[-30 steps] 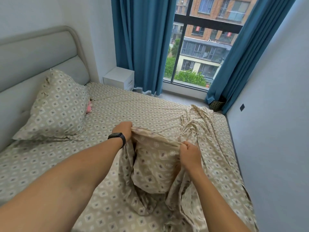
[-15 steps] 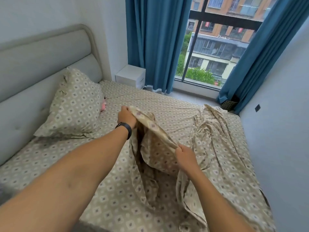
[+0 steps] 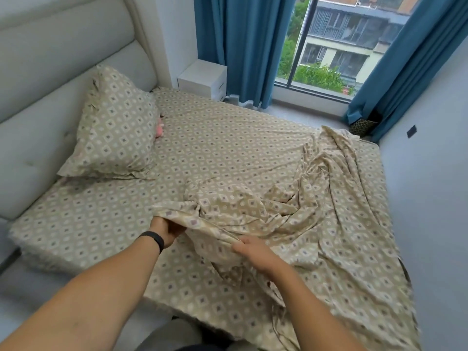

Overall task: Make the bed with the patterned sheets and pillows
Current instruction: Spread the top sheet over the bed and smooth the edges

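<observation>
Both arms extended; left hand point(image 3: 166, 230) and right hand point(image 3: 255, 252) apparently grip the loose patterned sheet's point(image 3: 253, 211) edge.

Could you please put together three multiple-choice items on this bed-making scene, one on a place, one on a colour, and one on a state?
1. Where does the pillow lie?
A. against the headboard
B. on the floor by the window
C. on the white nightstand

2. What colour are the curtains?
A. grey
B. blue
C. beige

3. How is the loose patterned sheet lying?
A. folded into a neat square
B. spread flat and tucked in
C. crumpled, with one edge held by both hands

Answers:
1. A, since the pillow leans against the padded headboard at the head of the bed.
2. B, as both curtains beside the window are blue.
3. C, as the sheet lies bunched in folds while the left hand and right hand grip its near edge.
</observation>
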Tool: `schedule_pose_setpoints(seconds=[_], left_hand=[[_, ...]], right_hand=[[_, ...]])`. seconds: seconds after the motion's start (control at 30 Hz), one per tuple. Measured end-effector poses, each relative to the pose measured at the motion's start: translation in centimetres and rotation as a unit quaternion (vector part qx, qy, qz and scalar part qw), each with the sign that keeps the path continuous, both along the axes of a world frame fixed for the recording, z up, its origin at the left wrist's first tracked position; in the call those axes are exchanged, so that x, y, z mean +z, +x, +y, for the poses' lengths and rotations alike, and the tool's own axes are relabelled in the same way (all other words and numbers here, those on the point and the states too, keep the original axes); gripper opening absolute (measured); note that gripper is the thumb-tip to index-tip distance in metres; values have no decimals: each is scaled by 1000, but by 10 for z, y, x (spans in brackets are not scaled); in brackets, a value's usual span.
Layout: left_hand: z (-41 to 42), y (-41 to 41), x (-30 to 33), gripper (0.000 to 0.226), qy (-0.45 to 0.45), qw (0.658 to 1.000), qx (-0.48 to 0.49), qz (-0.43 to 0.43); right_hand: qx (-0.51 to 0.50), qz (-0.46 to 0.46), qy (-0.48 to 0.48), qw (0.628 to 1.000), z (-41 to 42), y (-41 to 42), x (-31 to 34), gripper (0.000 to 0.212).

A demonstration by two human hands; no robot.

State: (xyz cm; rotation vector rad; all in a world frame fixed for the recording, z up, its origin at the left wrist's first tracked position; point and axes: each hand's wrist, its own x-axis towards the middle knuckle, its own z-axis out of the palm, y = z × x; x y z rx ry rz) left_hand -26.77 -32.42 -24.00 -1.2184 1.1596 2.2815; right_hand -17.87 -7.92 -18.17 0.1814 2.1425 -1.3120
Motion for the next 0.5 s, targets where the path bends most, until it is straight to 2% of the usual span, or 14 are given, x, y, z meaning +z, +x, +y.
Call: schedule_pose_setpoints(seconds=[0.13,0.2,0.23,0.3,0.37,0.4,0.5], left_hand=[[-14,-25,-6,38,-40,998,46,26],[-23,-43,-11,23,-122,992,24,16],[-32,-53,-14,20,-192,981,2,21],[-52,-82,-23,24,-283,956,-50,56],[-73,-121,-28,48,-291,951,-58,88],[-80,-139,-22,52,-299,947,-55,103],[-98,-189,26,27,-283,929,-78,224]], right_hand=[[79,4,93,993,-16,10,-23,15],[65,-3,115,991,-26,10,-37,17],[42,-6,121,992,-32,8,-44,15],[0,-5,125,992,-48,-1,-48,4],[-29,9,143,989,-68,-17,-49,13],[-42,17,157,987,-79,-25,-49,17],[-108,47,188,975,-126,-55,-49,23]])
